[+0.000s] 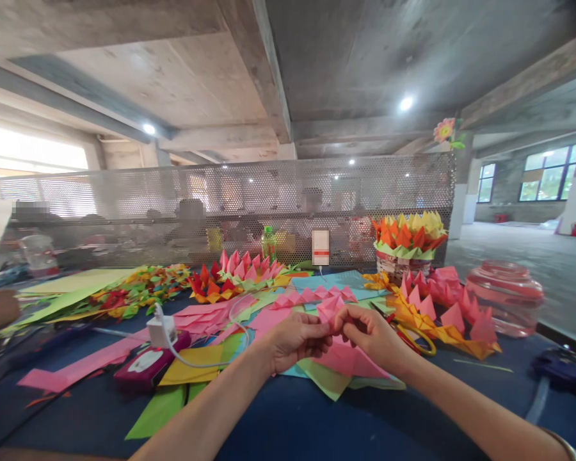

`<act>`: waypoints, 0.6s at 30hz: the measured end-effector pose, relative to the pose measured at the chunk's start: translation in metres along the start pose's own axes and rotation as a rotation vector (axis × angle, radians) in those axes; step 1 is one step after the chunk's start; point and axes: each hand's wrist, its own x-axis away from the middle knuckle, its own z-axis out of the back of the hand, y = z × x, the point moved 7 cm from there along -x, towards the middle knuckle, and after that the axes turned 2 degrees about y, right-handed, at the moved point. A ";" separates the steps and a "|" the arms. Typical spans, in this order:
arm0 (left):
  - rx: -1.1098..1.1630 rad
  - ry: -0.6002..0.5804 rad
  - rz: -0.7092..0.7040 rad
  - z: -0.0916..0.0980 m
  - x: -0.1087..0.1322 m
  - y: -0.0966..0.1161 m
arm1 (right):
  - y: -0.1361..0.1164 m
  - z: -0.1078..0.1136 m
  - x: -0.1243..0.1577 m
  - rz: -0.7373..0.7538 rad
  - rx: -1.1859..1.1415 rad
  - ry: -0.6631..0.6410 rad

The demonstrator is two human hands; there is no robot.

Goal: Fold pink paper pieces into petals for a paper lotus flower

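My left hand point(295, 339) and my right hand point(372, 333) meet above the blue table point(288, 422), both pinched on one small folded pink paper piece point(330, 309). Their fingers are curled tight around it. Under my hands lie flat sheets of pink paper point(352, 362) and green paper point(329, 381). A row of folded pink points point(312, 296) lies just beyond my fingers.
Scissors with yellow handles point(415, 339) rest right of my right hand. A white charger point(160, 331) sits on a magenta device point(146, 368) at left. A clear pink jar point(506, 298), folded paper flowers point(408, 237) and a perforated metal screen point(221, 205) stand behind.
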 end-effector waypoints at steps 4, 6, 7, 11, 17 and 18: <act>0.017 -0.007 0.000 0.002 -0.001 -0.003 | 0.000 -0.001 0.000 -0.006 -0.009 -0.004; 0.025 -0.012 0.001 0.002 -0.001 -0.003 | 0.001 -0.001 0.000 -0.009 -0.022 -0.008; 0.029 -0.015 0.002 0.001 0.000 -0.003 | 0.001 -0.001 0.000 -0.009 -0.031 -0.009; 0.035 -0.017 0.006 0.000 0.001 -0.003 | 0.000 -0.001 0.000 -0.006 -0.059 -0.014; 0.022 -0.017 -0.004 0.001 -0.001 -0.002 | -0.001 -0.001 0.000 -0.016 -0.054 -0.015; 0.017 -0.013 -0.007 0.002 -0.001 -0.002 | -0.001 -0.001 0.000 -0.016 -0.056 -0.017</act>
